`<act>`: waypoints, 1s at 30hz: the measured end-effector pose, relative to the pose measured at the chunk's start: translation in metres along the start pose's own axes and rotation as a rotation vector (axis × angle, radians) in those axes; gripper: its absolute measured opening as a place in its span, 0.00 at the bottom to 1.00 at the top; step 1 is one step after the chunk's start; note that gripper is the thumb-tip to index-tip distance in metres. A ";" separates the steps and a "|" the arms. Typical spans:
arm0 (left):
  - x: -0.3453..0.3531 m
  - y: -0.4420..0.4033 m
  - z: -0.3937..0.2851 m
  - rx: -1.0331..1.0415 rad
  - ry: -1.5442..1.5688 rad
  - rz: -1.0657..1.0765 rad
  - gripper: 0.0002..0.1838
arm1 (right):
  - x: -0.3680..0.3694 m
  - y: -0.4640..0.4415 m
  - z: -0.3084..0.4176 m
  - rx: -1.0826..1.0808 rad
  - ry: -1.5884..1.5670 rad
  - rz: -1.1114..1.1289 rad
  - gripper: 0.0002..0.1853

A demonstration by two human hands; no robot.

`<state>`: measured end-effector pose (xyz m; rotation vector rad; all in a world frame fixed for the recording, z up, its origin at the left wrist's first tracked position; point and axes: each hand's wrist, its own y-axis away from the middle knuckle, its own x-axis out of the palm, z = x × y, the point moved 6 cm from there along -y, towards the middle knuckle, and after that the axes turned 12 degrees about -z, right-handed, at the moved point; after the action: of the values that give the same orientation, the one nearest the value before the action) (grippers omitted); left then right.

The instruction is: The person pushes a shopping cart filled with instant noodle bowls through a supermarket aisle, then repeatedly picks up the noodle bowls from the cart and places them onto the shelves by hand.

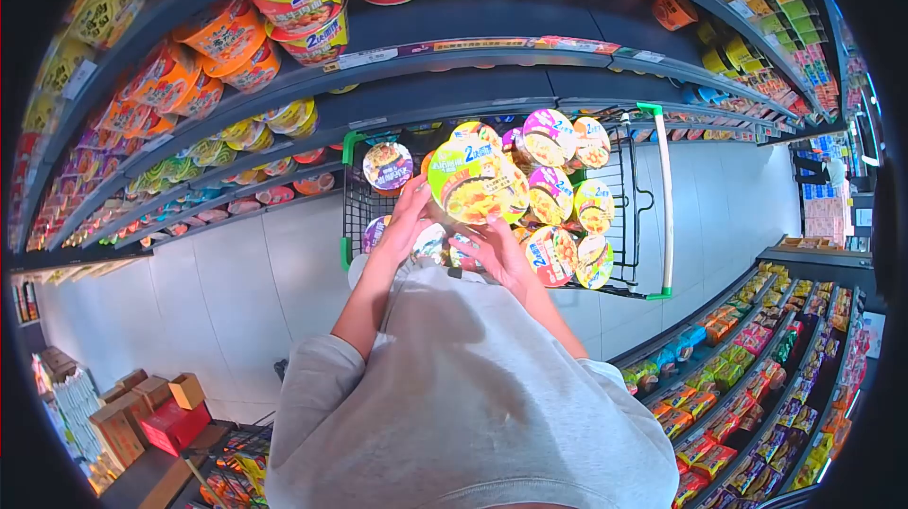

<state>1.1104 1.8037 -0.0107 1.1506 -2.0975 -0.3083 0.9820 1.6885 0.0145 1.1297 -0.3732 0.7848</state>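
Observation:
A yellow-green instant noodle bowl (pixel 468 180) with a printed lid is held over the shopping cart (pixel 667 206). My left hand (pixel 410 218) grips its left side, fingers curled along the edge. At the lower edge, my right hand (pixel 498 252) holds it with bent fingers; part of that grip is hidden under the bowl. Several more noodle bowls lie in the cart to the right, among them a purple-lidded one (pixel 550 195) and a red one (pixel 550 256). Left of my hands sits another purple-topped bowl (pixel 388 167).
Shelves of stacked noodle bowls (pixel 301 8) run along the far side, just beyond the cart. A lower rack of bagged noodles (pixel 728 386) stands at the right. Cardboard boxes (pixel 123 419) and a red box (pixel 177 426) are at the lower left, beside a wire basket (pixel 236 462).

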 end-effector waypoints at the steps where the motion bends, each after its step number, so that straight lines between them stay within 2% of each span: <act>1: 0.001 0.002 -0.003 -0.003 -0.002 -0.008 0.34 | 0.000 -0.004 -0.003 0.001 0.020 -0.008 0.43; 4: 0.001 0.009 -0.006 -0.069 -0.113 -0.076 0.39 | 0.005 -0.010 -0.006 -0.025 0.089 -0.041 0.43; 7: 0.011 0.018 -0.011 -0.023 -0.074 -0.048 0.42 | 0.019 -0.007 0.000 -0.086 0.157 -0.074 0.43; 13: 0.006 0.023 -0.017 -0.059 -0.008 -0.155 0.41 | 0.020 -0.024 -0.007 -0.048 0.199 -0.079 0.41; 15: 0.002 0.020 -0.022 -0.014 0.058 -0.177 0.42 | 0.025 -0.026 -0.006 -0.027 0.271 -0.075 0.42; 16: 0.000 0.017 -0.025 0.008 0.093 -0.188 0.42 | 0.026 -0.024 -0.007 -0.050 0.325 -0.159 0.41; 19: -0.035 -0.007 -0.031 -0.001 0.088 -0.407 0.47 | 0.031 -0.016 0.001 -0.137 0.502 -0.135 0.29; 20: -0.050 -0.021 -0.033 0.024 0.088 -0.451 0.49 | 0.023 -0.020 0.000 -0.117 0.531 -0.106 0.31; 23: -0.101 -0.074 -0.049 0.045 0.073 -0.480 0.54 | 0.007 -0.017 0.007 -0.067 0.563 -0.091 0.29; 25: -0.114 -0.086 -0.080 0.108 0.053 -0.591 0.50 | -0.005 -0.013 0.011 -0.075 0.578 -0.111 0.25; 27: -0.136 -0.115 -0.100 0.108 0.046 -0.586 0.42 | -0.027 -0.016 0.010 -0.063 0.572 -0.124 0.24; 29: -0.154 -0.146 -0.117 0.148 0.065 -0.499 0.39 | -0.042 -0.016 0.014 -0.061 0.557 -0.159 0.23; 30: -0.163 -0.161 -0.121 0.161 0.083 -0.529 0.36 | -0.046 -0.014 0.016 -0.058 0.543 -0.170 0.23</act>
<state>1.3534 1.8576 -0.0834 1.7798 -1.7417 -0.3299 0.9631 1.6542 -0.0175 0.8389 0.1525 0.8869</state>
